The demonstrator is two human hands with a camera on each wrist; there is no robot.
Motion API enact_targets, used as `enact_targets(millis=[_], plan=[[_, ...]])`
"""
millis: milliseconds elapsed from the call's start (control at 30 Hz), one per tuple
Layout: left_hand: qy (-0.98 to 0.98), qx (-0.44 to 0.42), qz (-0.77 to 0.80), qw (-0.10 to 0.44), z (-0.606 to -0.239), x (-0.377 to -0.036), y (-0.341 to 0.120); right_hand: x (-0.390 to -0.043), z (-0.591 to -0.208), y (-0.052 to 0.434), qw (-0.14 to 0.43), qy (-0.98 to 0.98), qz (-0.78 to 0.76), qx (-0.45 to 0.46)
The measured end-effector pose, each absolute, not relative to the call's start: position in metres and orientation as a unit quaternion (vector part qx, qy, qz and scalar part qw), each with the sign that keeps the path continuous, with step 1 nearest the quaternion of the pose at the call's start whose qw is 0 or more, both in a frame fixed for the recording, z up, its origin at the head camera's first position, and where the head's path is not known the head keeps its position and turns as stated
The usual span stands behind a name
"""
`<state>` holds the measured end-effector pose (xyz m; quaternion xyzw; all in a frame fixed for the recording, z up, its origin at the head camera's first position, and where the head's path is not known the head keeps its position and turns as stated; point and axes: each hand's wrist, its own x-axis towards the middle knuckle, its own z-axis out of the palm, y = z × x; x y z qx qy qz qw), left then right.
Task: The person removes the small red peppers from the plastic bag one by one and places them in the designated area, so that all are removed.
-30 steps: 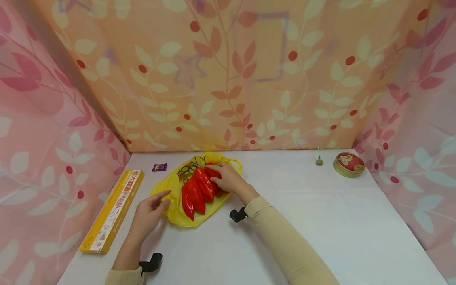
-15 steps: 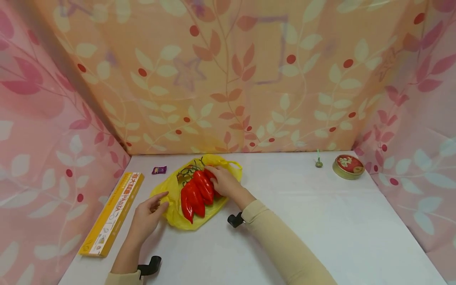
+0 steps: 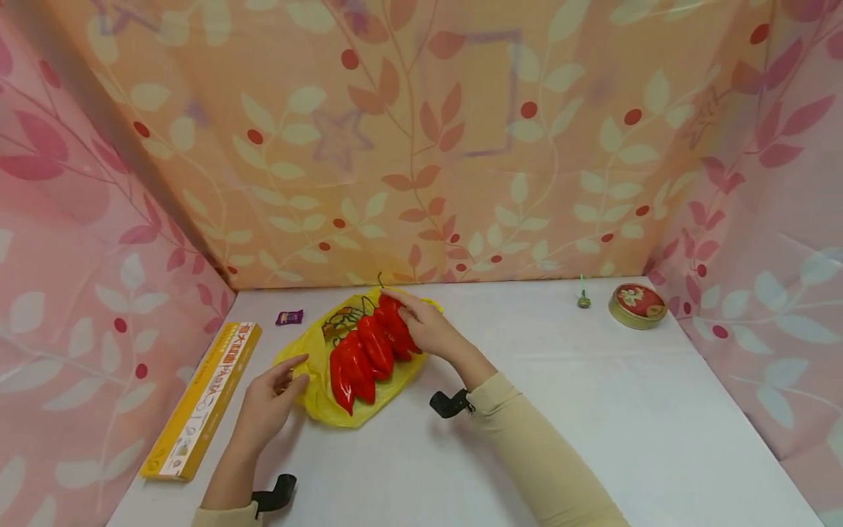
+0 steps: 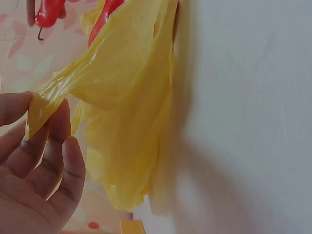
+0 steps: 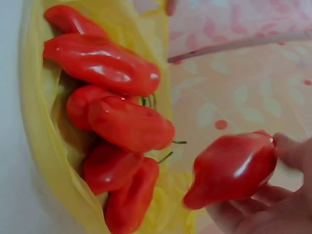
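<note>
Right hand is up over the far end of the yellow bag, fingers curled round one red pepper and holding it clear of the rest; the right wrist view shows that pepper apart from the pile, off at about 4 o'clock from it. The other red peppers lie heaped on the open yellow bag, which sits on the white table left of centre. Left hand is at the bag's 8 o'clock edge, and the left wrist view shows thumb and fingers pinching a twisted strip of the yellow plastic, pulled taut. At 9 o'clock from the bag lies a long yellow box along the table's left edge. A small purple wrapper sits at about 11 o'clock from the bag, near the back wall. Well off at 3 o'clock, a round red-lidded tin, with a small green object just beside it.
</note>
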<state>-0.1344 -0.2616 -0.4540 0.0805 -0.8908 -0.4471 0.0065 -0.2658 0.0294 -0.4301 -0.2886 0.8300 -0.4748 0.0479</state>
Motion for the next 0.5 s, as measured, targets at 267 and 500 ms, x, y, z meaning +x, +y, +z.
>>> enact_targets(millis=[267,500], plan=[[-0.893,0.075,-0.444,0.001,-0.456,-0.135,-0.255,-0.257,-0.426,0.069,0.061,0.81,-0.526,-0.25],[-0.897,0.081,-0.434,0.004,-0.455,-0.134,-0.255,-0.247,-0.418,0.099,0.029,0.833,-0.52,-0.187]])
